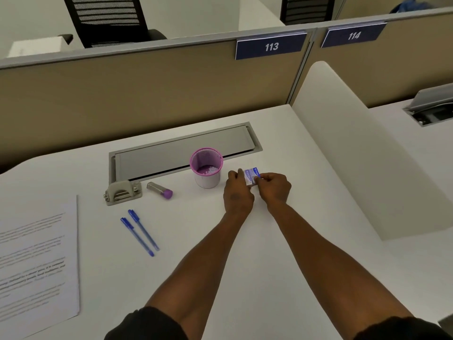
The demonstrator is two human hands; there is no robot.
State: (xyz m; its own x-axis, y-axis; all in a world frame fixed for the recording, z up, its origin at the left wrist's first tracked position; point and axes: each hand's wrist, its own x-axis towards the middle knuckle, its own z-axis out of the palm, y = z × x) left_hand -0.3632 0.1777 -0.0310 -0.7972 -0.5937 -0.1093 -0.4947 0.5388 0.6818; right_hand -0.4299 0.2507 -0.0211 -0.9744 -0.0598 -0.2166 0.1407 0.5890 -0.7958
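On the flat white desk (269, 266), both my forearms stretch toward 12 o'clock. The round pink wire-mesh cup (207, 168), with pale bits in its bottom, stands near my hands at their 9 o'clock. The small blue-and-white cardboard box (252, 174) lies between my hands, at the cup's 3 o'clock.

Risk: a hard tug or tilt could spill the box's contents across the desk, and my left knuckles could tip the cup.

Pose: my left hand (239, 192) grips the box's 9 o'clock end with curled fingers. My right hand (275, 186) pinches the 3 o'clock end. I cannot tell whether the box touches the desk.
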